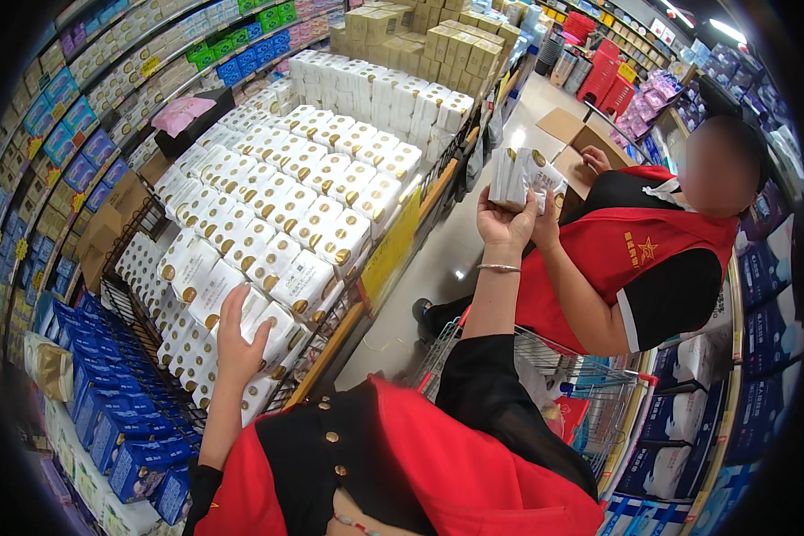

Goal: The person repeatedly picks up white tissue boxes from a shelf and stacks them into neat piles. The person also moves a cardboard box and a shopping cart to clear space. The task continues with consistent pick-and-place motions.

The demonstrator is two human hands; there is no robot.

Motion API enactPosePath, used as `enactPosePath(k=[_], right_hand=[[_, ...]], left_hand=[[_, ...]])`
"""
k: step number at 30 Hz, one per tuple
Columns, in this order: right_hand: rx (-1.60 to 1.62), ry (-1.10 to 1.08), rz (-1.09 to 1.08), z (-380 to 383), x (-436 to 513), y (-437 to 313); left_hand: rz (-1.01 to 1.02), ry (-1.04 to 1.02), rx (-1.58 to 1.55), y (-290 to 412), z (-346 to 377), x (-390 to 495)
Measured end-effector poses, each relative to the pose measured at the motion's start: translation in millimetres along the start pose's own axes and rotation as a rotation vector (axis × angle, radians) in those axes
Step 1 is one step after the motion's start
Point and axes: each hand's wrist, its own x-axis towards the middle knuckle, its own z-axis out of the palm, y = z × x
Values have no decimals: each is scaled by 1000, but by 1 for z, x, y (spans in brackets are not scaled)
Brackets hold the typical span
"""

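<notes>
White soft packs point(509, 175) with round gold marks are raised over the aisle in my right hand point(507, 220). A co-worker's hand point(547, 224) is right beside mine at the same packs, and I cannot tell who bears their weight. My left hand point(238, 335) is spread over the front of a large stack of similar white packs point(288, 194). Nothing is in it, and whether its fingertips touch the packs is unclear. The stack lies in rows inside a black wire display bin point(151, 335).
A co-worker in a red vest point(616, 261) stands at the right, near an opened cardboard box point(569, 137). Between us is a wire shopping cart point(596, 388) with goods inside. Blue packs point(117, 409) line the left; tan boxes point(465, 47) stand behind the white stack.
</notes>
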Motion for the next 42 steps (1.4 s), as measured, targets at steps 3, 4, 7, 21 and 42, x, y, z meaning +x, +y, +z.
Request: enactPosePath(k=[3,4,7,21,42], right_hand=[[6,-22,33,-4,-8,1],[8,-19,36,-5,-10,3],[20,-17,46,-7,-14,6],[-90,-182,67,-23,-27,14],[-1353,-1252,1001,-55,-213,198]], left_hand=[[9,-10,-16,1,4,1],[3,-11,-32,1,5,1],[-6,-10,-37,0,6,0],[21,32,79,-10,-1,-9],[-315,210,-1058,-5,-53,-29]])
